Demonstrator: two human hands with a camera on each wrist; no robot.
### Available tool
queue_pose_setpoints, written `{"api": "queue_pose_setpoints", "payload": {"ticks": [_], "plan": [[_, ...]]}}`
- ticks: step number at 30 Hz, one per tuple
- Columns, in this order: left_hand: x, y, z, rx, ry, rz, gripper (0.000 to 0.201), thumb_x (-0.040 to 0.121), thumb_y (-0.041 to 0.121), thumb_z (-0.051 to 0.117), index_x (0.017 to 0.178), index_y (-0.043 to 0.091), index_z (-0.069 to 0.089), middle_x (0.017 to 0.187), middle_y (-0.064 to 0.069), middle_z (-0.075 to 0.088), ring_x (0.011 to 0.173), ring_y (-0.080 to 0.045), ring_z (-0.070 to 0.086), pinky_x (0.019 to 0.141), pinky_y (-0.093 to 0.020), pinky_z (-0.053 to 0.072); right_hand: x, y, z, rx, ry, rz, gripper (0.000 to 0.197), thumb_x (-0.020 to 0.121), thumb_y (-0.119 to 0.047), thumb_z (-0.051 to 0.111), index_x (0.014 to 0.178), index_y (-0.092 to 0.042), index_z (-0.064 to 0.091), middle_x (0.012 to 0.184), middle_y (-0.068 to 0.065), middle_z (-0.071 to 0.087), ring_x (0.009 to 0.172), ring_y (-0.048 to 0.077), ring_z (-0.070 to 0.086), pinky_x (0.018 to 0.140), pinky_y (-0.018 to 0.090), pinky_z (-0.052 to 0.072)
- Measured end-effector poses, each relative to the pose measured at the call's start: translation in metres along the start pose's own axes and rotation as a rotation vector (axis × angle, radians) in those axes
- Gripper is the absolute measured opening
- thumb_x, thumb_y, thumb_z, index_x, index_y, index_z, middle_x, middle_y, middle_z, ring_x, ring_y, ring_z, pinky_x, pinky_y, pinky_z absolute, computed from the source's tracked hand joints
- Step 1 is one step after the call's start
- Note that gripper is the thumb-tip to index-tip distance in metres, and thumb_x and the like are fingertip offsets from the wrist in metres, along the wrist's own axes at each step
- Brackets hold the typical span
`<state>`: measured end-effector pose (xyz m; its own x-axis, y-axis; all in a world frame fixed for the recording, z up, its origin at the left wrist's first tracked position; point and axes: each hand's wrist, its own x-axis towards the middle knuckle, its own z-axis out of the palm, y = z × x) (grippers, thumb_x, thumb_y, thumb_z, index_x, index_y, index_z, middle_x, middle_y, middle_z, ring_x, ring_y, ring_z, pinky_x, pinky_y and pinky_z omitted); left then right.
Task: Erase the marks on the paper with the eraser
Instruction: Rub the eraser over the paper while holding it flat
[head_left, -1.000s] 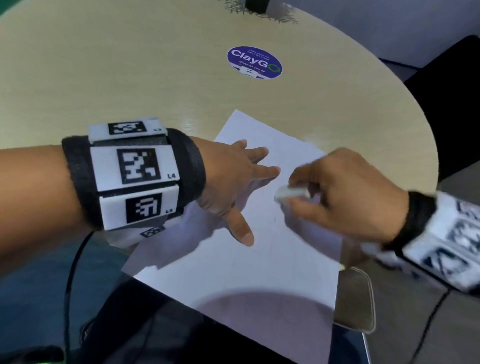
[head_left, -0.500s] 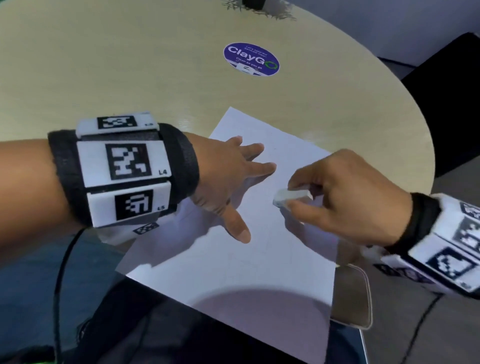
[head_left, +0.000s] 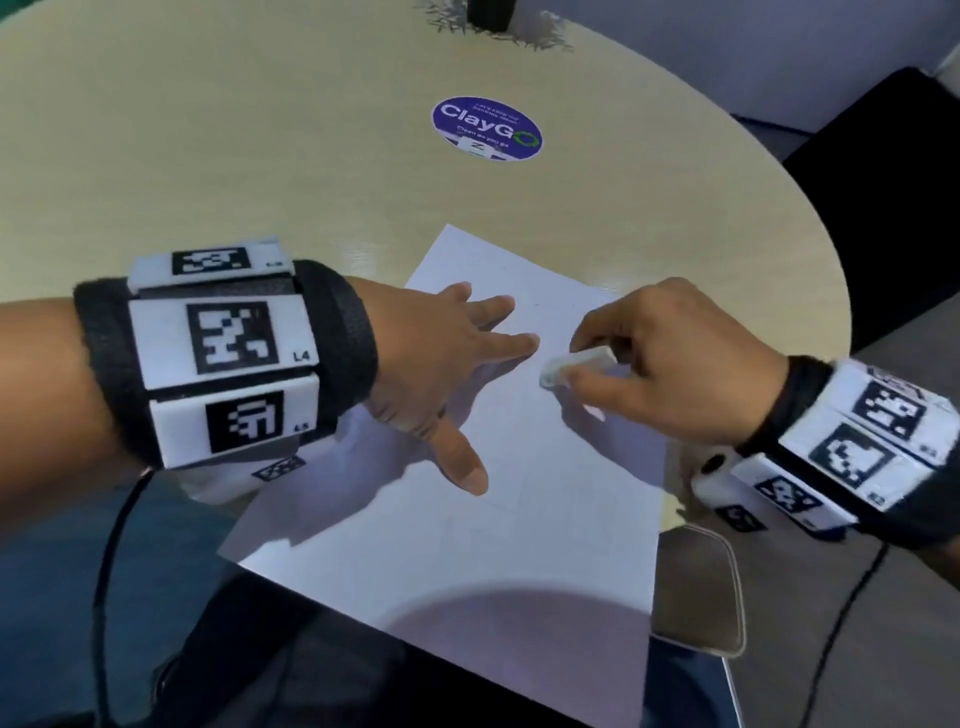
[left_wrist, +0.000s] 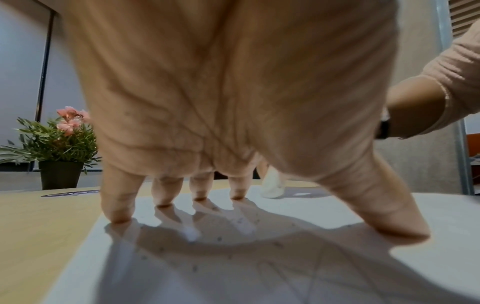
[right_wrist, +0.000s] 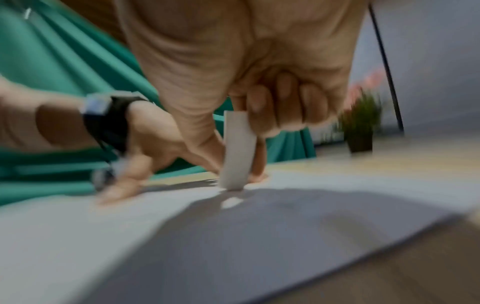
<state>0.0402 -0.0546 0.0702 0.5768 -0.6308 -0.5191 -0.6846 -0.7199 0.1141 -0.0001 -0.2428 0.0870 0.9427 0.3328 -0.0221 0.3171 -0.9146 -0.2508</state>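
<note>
A white sheet of paper (head_left: 509, 551) lies on the round table, its near part hanging over the table's edge. My left hand (head_left: 457, 364) lies spread flat on the sheet, fingertips (left_wrist: 116, 216) and thumb pressing it down. My right hand (head_left: 670, 374) pinches a white eraser (head_left: 574, 366) between thumb and fingers. In the right wrist view the eraser (right_wrist: 237, 152) stands on end with its lower tip touching the paper (right_wrist: 233, 236). Faint pencil lines (left_wrist: 298, 273) and small eraser crumbs show on the paper (left_wrist: 259, 257) under my left palm.
The beige round table (head_left: 260, 156) carries a purple ClayGo sticker (head_left: 487, 128) beyond the paper. A potted plant with pink flowers (left_wrist: 59, 148) stands at the far edge. A dark chair (head_left: 893, 171) is at the right, and a cable (head_left: 104, 597) hangs from my left wrist.
My right hand and the eraser have shifted slightly over the paper between frames. The left hand has stayed spread on the sheet.
</note>
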Motion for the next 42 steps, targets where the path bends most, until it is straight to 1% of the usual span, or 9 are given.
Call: {"api": "queue_pose_setpoints", "payload": {"ticks": [5,11,14,17,22,26,31,38,42], "plan": [[0.0,-0.01,-0.01,0.055,-0.032,0.034,0.123,0.063,0.072,0.068,0.15,0.036,-0.011,0.159,0.011,-0.017,0.147,-0.022,-0.012,0.117,-0.044,0.014,-0.028,0.025,-0.011,0.256,0.075,0.065,0.024,0.084,-0.04,0.064,0.074,-0.019,0.071,0.04,-0.01,0.043,0.036,0.007,0.036,0.041,0.012,0.026],[-0.001,0.002,-0.023,-0.028,0.076,0.159,0.121,0.063,0.073,0.066,0.15,0.038,-0.012,0.155,0.02,-0.018,0.123,0.01,-0.027,0.098,-0.006,-0.017,-0.061,0.03,-0.004,0.589,0.125,0.157,0.046,0.096,-0.047,0.042,0.077,-0.01,0.062,0.059,0.008,0.051,0.054,0.018,0.043,0.055,0.036,0.036],[0.006,0.015,-0.022,-0.003,0.04,0.162,0.119,0.061,0.078,0.062,0.149,0.042,-0.009,0.157,0.016,-0.019,0.128,0.004,-0.03,0.107,-0.021,-0.016,-0.067,0.018,0.009,0.789,0.101,0.224,0.025,0.097,-0.034,0.042,0.106,-0.017,0.058,0.053,0.0,0.048,0.051,0.014,0.041,0.054,0.026,0.036],[0.011,0.024,-0.018,0.069,-0.053,0.096,0.121,0.058,0.083,0.06,0.145,0.048,-0.015,0.155,0.014,-0.026,0.144,-0.022,-0.022,0.116,-0.056,0.012,-0.065,0.013,0.021,0.736,0.107,0.216,0.016,0.1,-0.024,0.04,0.107,-0.021,0.054,0.044,-0.01,0.035,0.045,0.011,0.031,0.059,0.033,0.035],[0.014,0.026,-0.01,0.095,-0.11,0.072,0.121,0.06,0.081,0.061,0.144,0.049,-0.019,0.155,0.014,-0.028,0.144,-0.024,-0.022,0.113,-0.062,0.016,-0.058,0.015,0.029,0.754,0.055,0.219,0.021,0.101,-0.022,0.038,0.101,-0.017,0.058,0.044,-0.01,0.038,0.043,0.01,0.032,0.051,0.02,0.033],[0.02,0.025,-0.014,0.116,-0.113,0.067,0.121,0.063,0.077,0.063,0.146,0.046,-0.019,0.155,0.012,-0.029,0.144,-0.027,-0.023,0.112,-0.064,0.01,-0.054,0.019,0.024,0.55,0.039,0.195,0.012,0.09,-0.023,0.061,0.102,-0.022,0.059,0.047,-0.01,0.051,0.04,0.004,0.042,0.046,0.01,0.029],[0.025,0.022,-0.016,0.088,-0.111,0.059,0.128,0.062,0.077,0.064,0.146,0.037,-0.023,0.152,0.016,-0.032,0.143,-0.023,-0.026,0.114,-0.063,0.008,-0.042,0.024,0.019,0.112,0.082,0.124,0.019,0.09,-0.034,0.056,0.1,-0.019,0.061,0.056,-0.019,0.046,0.053,-0.001,0.047,0.051,0.015,0.03],[0.026,0.024,-0.015,0.101,-0.116,0.049,0.13,0.062,0.077,0.062,0.147,0.029,-0.024,0.153,0.012,-0.032,0.143,-0.027,-0.024,0.113,-0.064,0.008,-0.045,-0.005,0.015,0.111,-0.113,-0.039,0.024,0.085,-0.038,0.046,0.082,-0.018,0.059,0.06,-0.006,0.054,0.056,0.013,0.048,0.055,0.029,0.04],[0.027,0.023,-0.013,0.093,-0.108,0.054,0.13,0.06,0.078,0.06,0.145,0.031,-0.027,0.151,0.016,-0.034,0.143,-0.024,-0.026,0.113,-0.064,0.008,-0.031,0.01,0.008,0.041,0.009,0.018,0.02,0.082,-0.035,0.051,0.082,-0.017,0.061,0.059,-0.01,0.052,0.054,0.013,0.042,0.055,0.03,0.037]]}}
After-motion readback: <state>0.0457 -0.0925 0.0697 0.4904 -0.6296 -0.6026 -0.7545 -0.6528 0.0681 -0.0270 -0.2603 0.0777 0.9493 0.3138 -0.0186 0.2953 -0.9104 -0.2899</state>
